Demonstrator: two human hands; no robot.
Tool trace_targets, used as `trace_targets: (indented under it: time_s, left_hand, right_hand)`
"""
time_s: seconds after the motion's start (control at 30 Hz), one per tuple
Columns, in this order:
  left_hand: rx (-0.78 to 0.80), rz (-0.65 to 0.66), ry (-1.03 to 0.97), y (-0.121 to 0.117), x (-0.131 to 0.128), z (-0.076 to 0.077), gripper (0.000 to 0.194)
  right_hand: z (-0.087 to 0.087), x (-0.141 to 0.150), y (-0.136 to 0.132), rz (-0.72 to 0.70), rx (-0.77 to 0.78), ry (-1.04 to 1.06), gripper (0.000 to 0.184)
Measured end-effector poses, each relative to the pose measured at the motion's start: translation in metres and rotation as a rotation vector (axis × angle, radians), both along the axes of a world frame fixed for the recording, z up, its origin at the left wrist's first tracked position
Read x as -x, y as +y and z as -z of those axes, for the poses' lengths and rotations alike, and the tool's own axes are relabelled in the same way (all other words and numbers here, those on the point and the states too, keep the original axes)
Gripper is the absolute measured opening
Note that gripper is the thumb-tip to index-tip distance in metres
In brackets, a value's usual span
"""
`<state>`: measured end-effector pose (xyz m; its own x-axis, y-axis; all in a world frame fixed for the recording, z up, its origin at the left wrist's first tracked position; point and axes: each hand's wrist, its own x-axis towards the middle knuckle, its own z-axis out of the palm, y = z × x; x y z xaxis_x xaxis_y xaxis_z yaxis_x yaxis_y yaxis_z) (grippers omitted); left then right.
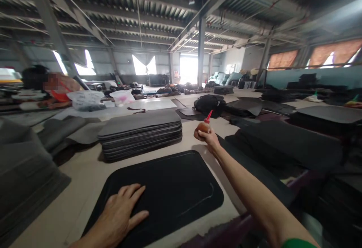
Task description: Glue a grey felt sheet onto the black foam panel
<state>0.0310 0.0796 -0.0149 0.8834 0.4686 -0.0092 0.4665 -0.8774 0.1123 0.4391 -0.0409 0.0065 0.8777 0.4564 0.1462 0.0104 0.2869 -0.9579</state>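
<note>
While left hand (118, 214) lies flat on black panel (164, 195) | right hand (207, 137) grips brown-filled squeeze bottle (204, 125)

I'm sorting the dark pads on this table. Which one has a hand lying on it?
The single black pad nearest the camera, flat on the table: the left hand rests on it. The stack of pads behind goes untouched; the right hand holds a bottle.

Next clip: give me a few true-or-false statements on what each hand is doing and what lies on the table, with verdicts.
1. The left hand lies flat on a black panel. True.
2. The right hand is empty. False: it grips a small bottle with a red nozzle.
3. A stack of grey panels sits beyond the black panel. True.
4. The bottle lies on the table. False: it is held above it.
</note>
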Motion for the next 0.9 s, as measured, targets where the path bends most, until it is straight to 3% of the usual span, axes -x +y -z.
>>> trace_targets:
  time_s: [0.23, 0.37, 0.5, 0.63, 0.77, 0.9]
  left_hand:
    - [0.017, -0.036, 0.1, -0.009, -0.004, -0.01, 0.065]
    - [0.025, -0.029, 0.092, -0.012, -0.004, -0.015, 0.065]
    - [0.028, -0.009, 0.072, -0.015, -0.004, -0.017, 0.065]
    - [0.015, -0.01, 0.075, -0.017, -0.004, -0.019, 0.065]
    - [0.009, 0.004, 0.055, -0.015, -0.004, -0.016, 0.064]
    - [-0.012, 0.012, 0.033, -0.013, -0.003, -0.011, 0.062]
  right_hand:
    - [0.018, -0.017, 0.042, 0.149, 0.348, -0.223, 0.034]
    - [0.028, -0.017, 0.044, 0.115, 0.603, -0.296, 0.031]
    - [0.025, -0.014, 0.036, 0.067, 0.777, -0.373, 0.034]
    - [0.016, -0.008, 0.006, 0.054, 0.851, -0.506, 0.035]
    - [0.001, -0.013, -0.046, 0.049, 0.882, -0.644, 0.032]
    - [-0.014, -0.033, -0.098, 0.108, 1.013, -0.696, 0.028]
